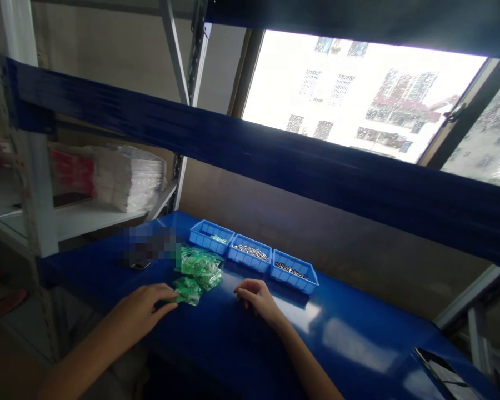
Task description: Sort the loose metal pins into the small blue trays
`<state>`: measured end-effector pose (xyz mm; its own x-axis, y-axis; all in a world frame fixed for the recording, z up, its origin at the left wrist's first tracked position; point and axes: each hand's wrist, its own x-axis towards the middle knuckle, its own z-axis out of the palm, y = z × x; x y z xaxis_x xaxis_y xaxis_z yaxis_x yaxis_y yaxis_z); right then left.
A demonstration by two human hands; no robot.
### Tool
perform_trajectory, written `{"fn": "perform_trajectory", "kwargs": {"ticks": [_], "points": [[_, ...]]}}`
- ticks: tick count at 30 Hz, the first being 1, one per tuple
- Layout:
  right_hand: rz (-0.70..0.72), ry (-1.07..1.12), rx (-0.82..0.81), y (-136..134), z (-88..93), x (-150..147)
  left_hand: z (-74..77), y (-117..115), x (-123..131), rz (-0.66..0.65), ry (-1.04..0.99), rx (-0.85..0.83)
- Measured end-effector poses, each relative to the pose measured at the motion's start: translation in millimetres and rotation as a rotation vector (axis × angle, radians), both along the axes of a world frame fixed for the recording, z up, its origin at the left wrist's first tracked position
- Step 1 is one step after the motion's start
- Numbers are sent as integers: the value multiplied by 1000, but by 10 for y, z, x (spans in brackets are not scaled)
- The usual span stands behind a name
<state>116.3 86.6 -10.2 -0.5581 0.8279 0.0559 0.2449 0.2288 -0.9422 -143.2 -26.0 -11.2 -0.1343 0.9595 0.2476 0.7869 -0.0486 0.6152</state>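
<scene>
My left hand (153,304) is at the near edge of a pile of small clear packets with green contents (200,268). Its thumb and fingers are apart, and the fingertips reach the lowest packet; whether they touch it I cannot tell. My right hand (256,297) hovers over or rests on the blue table to the right of the packets, fingers curled in and thumb against them. Anything inside those fingers is hidden. Behind the hands stand three blue bins: one with a few pale green pieces (211,236), one with silvery metal pieces (250,253), one with darker thin metal pieces (294,271).
A phone-like dark slab (444,372) lies at the table's right. Another small device (140,265) sits at the left, partly blurred. A blue shelf beam (250,150) crosses above the blue table (358,344). Plastic-wrapped stacks (129,178) occupy a shelf at left.
</scene>
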Motion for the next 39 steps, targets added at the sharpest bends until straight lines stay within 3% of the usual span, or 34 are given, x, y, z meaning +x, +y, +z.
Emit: {"fn": "perform_trajectory", "kwargs": {"ticks": [4, 10, 14, 19, 26, 34, 39], "points": [[-14, 4, 27, -8, -18, -32, 120, -61, 26, 8, 13, 30], [26, 19, 49, -37, 38, -29, 342, -134, 71, 274, -43, 224], [76, 86, 22, -53, 63, 3, 500, -53, 447, 97, -442, 170], [66, 226, -20, -138, 104, -24, 593, 297, 992, -35, -871, 44], [-78, 399, -8, -141, 248, 4, 663, 690, 1263, -66, -953, 149], [-203, 399, -5, -131, 299, -3, 655, 671, 1225, -12, -921, 160], [-288, 443, -66, -141, 324, -8, 534, 592, 1128, -99, -924, 68]]}}
